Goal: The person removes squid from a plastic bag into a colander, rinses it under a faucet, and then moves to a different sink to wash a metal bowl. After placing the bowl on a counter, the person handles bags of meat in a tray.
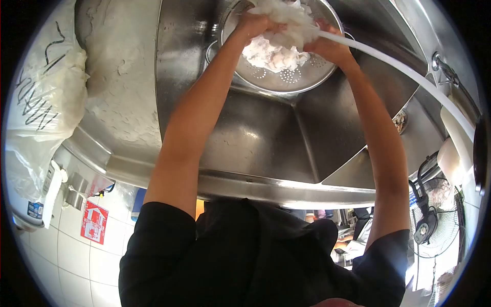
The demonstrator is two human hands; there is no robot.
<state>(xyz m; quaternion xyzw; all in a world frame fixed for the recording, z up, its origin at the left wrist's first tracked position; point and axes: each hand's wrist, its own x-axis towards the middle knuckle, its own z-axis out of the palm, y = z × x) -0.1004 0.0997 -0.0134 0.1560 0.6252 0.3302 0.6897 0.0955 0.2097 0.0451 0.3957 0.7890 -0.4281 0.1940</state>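
A perforated metal colander [291, 77] stands in a steel sink [266, 138] and holds a heap of wet white shredded food [279, 53]. My left hand [255, 24] grips the top of the white heap at the colander's left side. At the right side my right hand [330, 48] closes on the same heap, with the end of a white hose [409, 71] running in beside it. Both forearms reach out over the sink basin. The fingertips are buried in the white mass.
A large white plastic bag [43, 97] with black writing sits at the left beside a crusted steel surface [123, 92]. A fan [429, 215] is at the lower right. A red sign [94, 221] hangs on white tiles. My black shirt [255, 256] fills the bottom.
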